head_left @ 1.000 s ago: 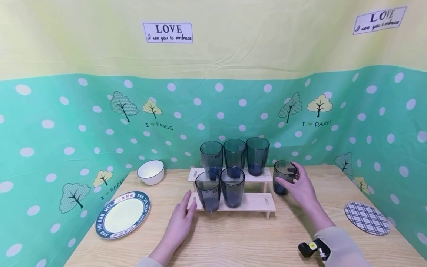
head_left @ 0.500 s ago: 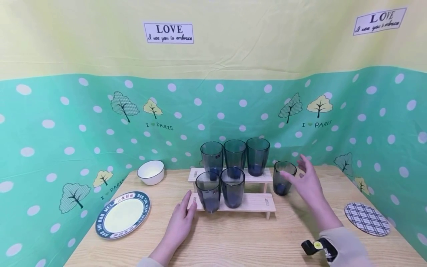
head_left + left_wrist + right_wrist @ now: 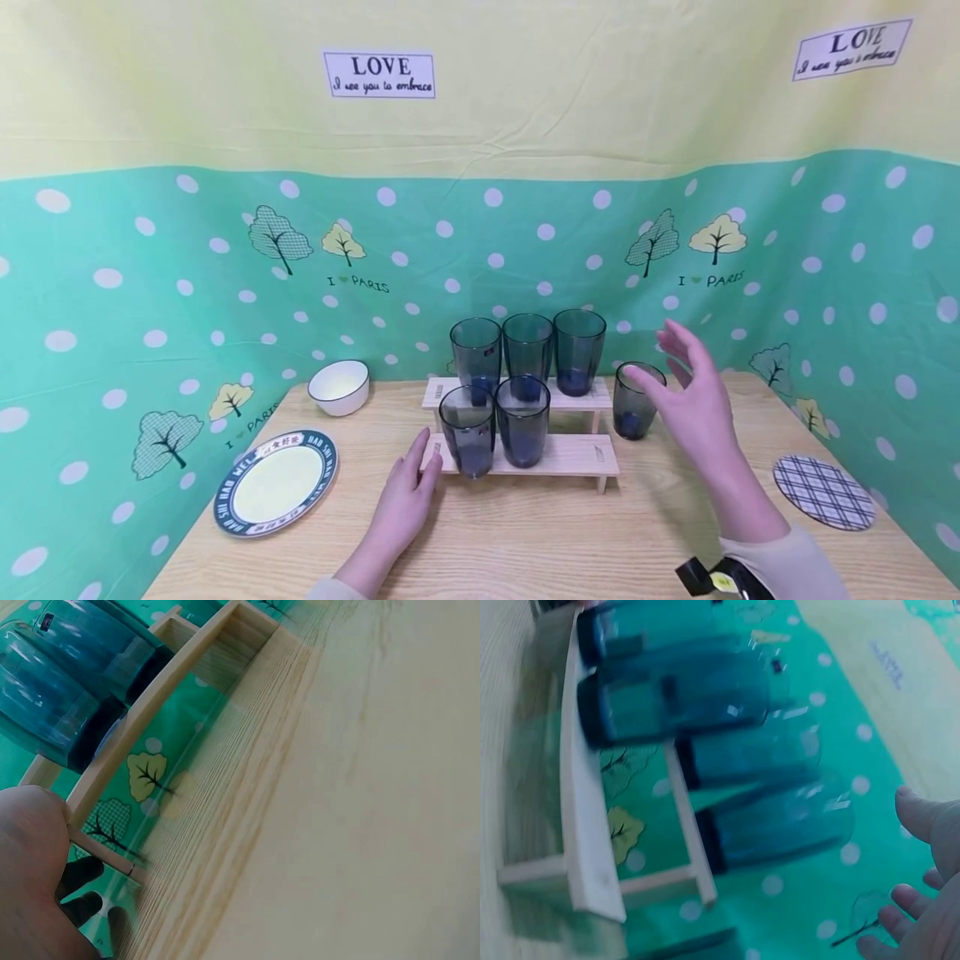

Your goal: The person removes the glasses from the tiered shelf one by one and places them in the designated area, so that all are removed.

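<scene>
My right hand [image 3: 697, 408] is raised with its fingers apart, beside a dark tinted glass tumbler [image 3: 631, 421] that stands upright on the table. The thumb overlaps that tumbler's rim in the head view; whether it touches cannot be told. Nothing is held in this hand. My left hand [image 3: 402, 500] rests at the left end of a low wooden shelf [image 3: 573, 452], the thumb against its end in the left wrist view. Two tumblers [image 3: 523, 433] stand on this shelf. Behind it, three more tumblers [image 3: 579, 354] line a higher wooden shelf [image 3: 444, 389].
A white bowl [image 3: 339, 398] with a dark rim sits at the back left. In front of it lies a plate [image 3: 322, 454] with a lettered blue border. A round checked mat [image 3: 825, 493] lies at the right. Patterned cloth [image 3: 525, 208] surrounds the table.
My right hand has let go of the lone tumbler, spread its fingers and risen up and to the right. The tumbler stays on the table. My left hand has not moved.
</scene>
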### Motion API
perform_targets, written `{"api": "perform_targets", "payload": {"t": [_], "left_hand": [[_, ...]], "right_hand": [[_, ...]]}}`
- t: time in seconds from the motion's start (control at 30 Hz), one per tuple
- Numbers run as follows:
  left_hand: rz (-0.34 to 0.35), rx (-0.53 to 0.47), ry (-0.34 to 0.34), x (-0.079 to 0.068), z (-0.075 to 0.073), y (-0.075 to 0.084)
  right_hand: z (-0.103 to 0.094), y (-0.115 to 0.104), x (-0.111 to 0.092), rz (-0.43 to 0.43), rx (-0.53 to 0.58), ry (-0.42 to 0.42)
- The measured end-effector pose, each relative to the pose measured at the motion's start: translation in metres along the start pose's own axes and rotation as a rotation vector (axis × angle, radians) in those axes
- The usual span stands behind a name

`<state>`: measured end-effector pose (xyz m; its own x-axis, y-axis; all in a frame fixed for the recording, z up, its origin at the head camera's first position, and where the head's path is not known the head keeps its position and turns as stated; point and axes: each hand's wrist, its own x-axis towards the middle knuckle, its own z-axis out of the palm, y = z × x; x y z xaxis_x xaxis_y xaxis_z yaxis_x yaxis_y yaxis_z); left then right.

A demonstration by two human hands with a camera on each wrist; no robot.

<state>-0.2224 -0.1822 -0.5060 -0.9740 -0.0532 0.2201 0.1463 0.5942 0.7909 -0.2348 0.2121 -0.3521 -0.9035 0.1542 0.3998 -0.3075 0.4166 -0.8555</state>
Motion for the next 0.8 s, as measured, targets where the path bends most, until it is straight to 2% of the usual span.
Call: {"api": "perform_targets", "payload": {"t": [0.17, 0.37, 0.57, 0.8], "left_hand": [[0.009, 0.000, 0.005, 0.000, -0.002, 0.000], [0.013, 0.001, 0.009, 0.000, -0.002, 0.002], [0.012, 0.004, 0.014, -0.002, -0.003, 0.002], [0.011, -0.003, 0.013, -0.003, -0.002, 0.004]], "right_hand": [[0.003, -0.021, -0.013, -0.037, -0.002, -0.027], [0.017, -0.038, -0.024, -0.082, 0.027, -0.111], [0.041, -0.052, -0.028, -0.124, 0.069, -0.190], [0.075, -0.050, -0.035, -0.124, 0.069, -0.264]]}}
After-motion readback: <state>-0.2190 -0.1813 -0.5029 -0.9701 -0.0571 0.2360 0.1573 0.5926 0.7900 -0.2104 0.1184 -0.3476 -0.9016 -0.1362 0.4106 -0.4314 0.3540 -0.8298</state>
